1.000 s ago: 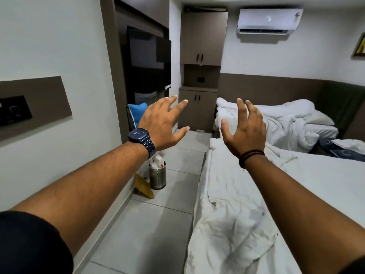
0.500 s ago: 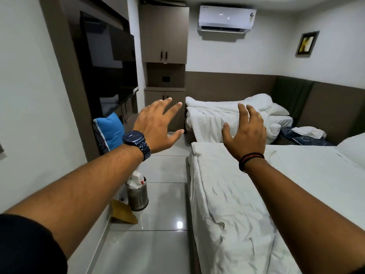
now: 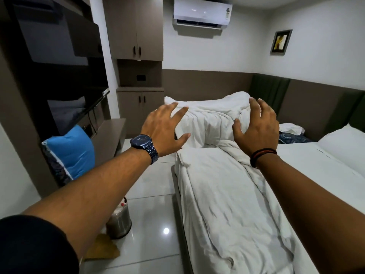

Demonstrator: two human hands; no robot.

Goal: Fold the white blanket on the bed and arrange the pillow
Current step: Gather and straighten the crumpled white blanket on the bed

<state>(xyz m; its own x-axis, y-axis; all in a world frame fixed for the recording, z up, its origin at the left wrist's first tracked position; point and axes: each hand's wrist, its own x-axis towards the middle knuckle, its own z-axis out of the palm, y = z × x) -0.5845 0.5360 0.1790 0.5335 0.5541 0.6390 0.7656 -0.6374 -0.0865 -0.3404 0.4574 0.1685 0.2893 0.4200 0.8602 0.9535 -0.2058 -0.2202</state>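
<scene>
Now nearer, left hand point(image 3: 162, 129) and right hand point(image 3: 256, 127), spread and empty at frame centre, reaching toward crumpled white blanket point(image 3: 213, 119), still unfolded.

No legible text, labels or brands anywhere.

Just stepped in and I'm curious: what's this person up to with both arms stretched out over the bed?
A person is reaching both bare hands toward a rumpled white blanket heaped at the far end of the bed. The left hand and right hand are open with fingers spread, holding nothing. Whether they touch the blanket cannot be told. A white pillow lies at the right. Folding has not begun.
</scene>
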